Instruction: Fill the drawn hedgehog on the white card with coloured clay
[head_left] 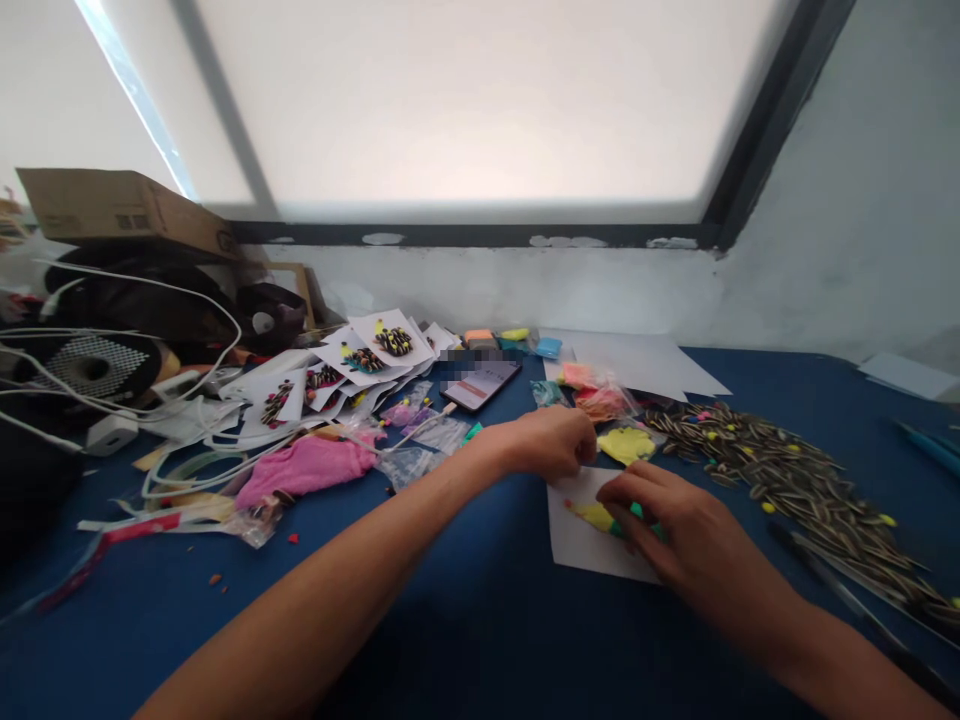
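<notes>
A white paper sheet (574,545) lies on the blue table, with a yellow clay shape (594,514) on it that has a small orange tip. Green clay (637,510) adjoins the yellow, and the thumb and fingers of my right hand (686,525) close around it, partly covering it. My left hand (555,440) is at the sheet's far edge with its fingers curled downward. Whatever is under those fingertips is hidden. Just beyond the sheet, a flattened lump of yellow clay (627,444) rests on its wrapper.
Striped sunflower seeds (795,470) are heaped at right beside a pen (825,580). Bagged orange clay (600,400), a phone (484,382) and blank sheets (645,365) lie behind. Decorated cards (382,340), a pink cloth (307,465) and white cables (180,450) crowd the left.
</notes>
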